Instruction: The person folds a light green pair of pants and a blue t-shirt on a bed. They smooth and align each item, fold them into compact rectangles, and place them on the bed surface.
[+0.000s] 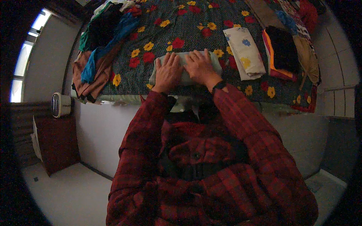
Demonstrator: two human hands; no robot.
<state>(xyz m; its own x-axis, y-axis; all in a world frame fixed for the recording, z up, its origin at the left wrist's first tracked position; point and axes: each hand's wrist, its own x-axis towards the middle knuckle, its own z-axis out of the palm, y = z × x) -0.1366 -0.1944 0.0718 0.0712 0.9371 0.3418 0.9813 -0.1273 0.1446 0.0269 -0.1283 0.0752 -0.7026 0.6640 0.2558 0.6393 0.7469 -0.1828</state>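
Observation:
A folded pale grey-green cloth (185, 76) lies on a dark bedspread (181, 25) with red and yellow flowers, close to the bed's near edge. My left hand (168, 71) rests flat on the cloth's left part, fingers somewhat spread. On its right part lies my right hand (201, 67), palm down, its fingers partly bent; a dark band circles that wrist. Neither hand is closed round the cloth. Right of it is a folded white cloth (245, 53) with blue and yellow flowers. Farther right sits a folded black garment (282, 52) beside orange and maroon fabric.
Loose clothes lie at the bed's left, among them a blue cloth (103, 49) and a brown garment (93, 66). More garments, one tan (306, 58), line the right side. A white, dark-fronted device (61, 104) stands on a dark red cabinet (60, 141) at the left.

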